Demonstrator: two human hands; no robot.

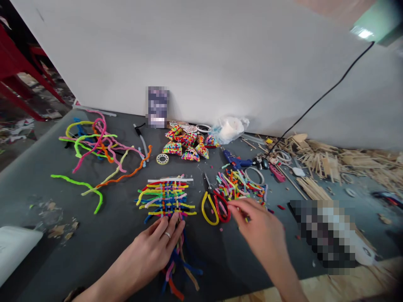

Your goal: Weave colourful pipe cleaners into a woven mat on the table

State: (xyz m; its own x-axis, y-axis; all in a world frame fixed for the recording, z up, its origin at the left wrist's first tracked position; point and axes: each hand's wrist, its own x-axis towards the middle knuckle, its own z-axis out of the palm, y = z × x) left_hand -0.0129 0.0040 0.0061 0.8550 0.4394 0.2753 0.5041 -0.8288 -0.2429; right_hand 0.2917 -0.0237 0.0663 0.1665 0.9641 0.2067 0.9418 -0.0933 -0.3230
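Observation:
A woven mat of colourful pipe cleaners (pixel 170 197) lies on the dark table, its loose ends sticking out at the sides and toward me. My left hand (pixel 154 245), with a ring on one finger, rests its outstretched fingers on the mat's near edge. To the right of the mat are scissors (pixel 209 203) with one yellow and one red handle loop. The fingertips of my right hand (pixel 261 228) are drawn together at the red loop; whatever they hold, if anything, is hidden. Behind that hand lies a pile of short cut pipe cleaner pieces (pixel 231 184).
Long loose pipe cleaners (pixel 100 142) lie at left. Toward the wall sit multicoloured woven pieces (pixel 185 144), a plastic bag (pixel 229 128) and a blue glue gun (pixel 236 160). Wooden sticks (pixel 315 191) cover the right side; a black cable (pixel 324 90) hangs down there.

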